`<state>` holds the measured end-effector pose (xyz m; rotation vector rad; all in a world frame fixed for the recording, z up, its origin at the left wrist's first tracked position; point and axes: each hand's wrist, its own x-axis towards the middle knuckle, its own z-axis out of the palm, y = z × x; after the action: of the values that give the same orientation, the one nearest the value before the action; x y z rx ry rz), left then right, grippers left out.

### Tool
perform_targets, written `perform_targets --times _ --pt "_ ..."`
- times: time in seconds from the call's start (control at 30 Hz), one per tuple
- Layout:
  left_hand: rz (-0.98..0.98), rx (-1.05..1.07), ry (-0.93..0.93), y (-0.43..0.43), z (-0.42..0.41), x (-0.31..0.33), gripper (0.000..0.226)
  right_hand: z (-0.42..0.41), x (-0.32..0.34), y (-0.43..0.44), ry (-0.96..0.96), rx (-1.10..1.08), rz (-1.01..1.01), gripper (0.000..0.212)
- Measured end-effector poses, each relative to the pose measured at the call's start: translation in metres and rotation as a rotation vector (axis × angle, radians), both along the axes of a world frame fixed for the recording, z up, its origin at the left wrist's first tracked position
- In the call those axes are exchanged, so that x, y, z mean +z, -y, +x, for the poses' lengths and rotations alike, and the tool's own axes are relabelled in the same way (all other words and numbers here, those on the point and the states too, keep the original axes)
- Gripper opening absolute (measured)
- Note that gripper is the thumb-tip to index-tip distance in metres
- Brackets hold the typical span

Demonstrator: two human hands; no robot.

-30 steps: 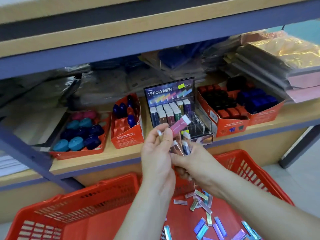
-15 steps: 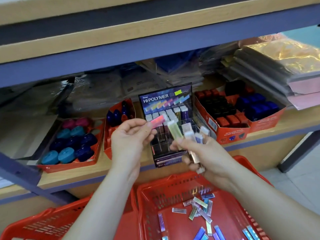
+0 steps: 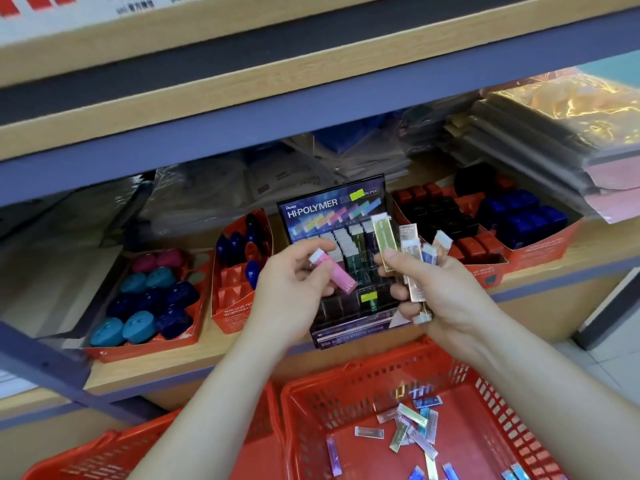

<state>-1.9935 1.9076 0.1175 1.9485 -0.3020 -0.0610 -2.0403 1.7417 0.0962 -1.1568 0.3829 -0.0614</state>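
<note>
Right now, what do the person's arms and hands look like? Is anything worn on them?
Both are bare. The left hand and right hand wear no gloves, and no rings show. The left forearm and right forearm show no sleeve, watch or bracelet within the picture.

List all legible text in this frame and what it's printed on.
"Pentel HI·POLYMER": header card of the eraser display box.
"Slim body for", rest blurred: its front lip.
"PENGASAH", rest hidden: orange sharpener box.
Top carton and held erasers: print too blurred.
</note>
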Motion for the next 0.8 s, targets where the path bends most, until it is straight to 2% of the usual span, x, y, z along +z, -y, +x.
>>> perform_targets --times 0.3,0.43,0.6,0.8 --pt "0.345 0.078 0.26 0.006 0.027 -0.008 0.025 -0.008 0.002 0.012 0.041 0.018 0.013 0.02" --pt "0.419 0.05 0.321 0.008 0.027 -0.011 0.028 -0.011 0.003 0.016 0.043 0.018 -0.004 0.032" --pt "0.561 -0.041 0.502 0.012 0.028 -0.02 0.026 -0.014 0.0 0.018 0.051 0.039 -0.057 0.013" --pt "0.715 -0.085 0.632 0.014 0.028 -0.026 0.029 -0.013 -0.002 0.014 0.04 0.047 -0.067 0.013"
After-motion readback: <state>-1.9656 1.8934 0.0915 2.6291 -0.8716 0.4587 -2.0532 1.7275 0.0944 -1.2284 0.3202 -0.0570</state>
